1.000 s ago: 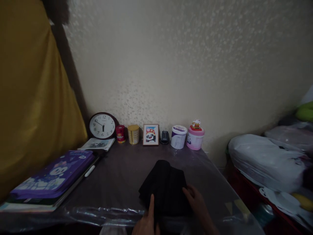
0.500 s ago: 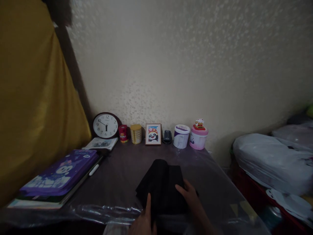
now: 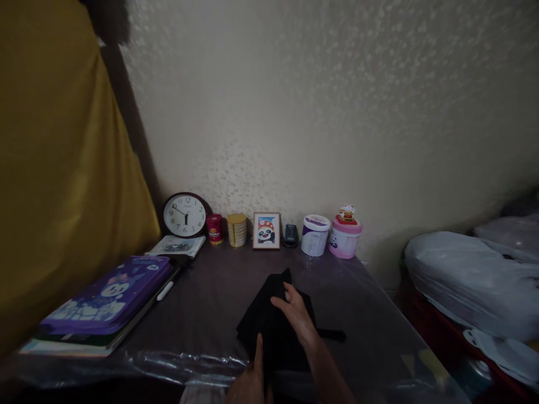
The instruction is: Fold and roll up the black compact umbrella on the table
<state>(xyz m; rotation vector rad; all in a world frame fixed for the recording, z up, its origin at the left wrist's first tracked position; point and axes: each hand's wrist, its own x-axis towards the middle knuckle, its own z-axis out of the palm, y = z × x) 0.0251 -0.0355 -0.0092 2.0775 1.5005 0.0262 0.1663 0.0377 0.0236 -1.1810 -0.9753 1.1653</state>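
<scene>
While the left hand lays a straight index finger on black fabric at the near edge of the table, the right hand, half open, lies over it; either's grip unclear. Dark strip juts rightward. Far edge: clock, red tin, framed picture.

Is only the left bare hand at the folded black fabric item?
No, the right hand also lies over the folded black fabric item, with the left hand at its near edge.
</scene>
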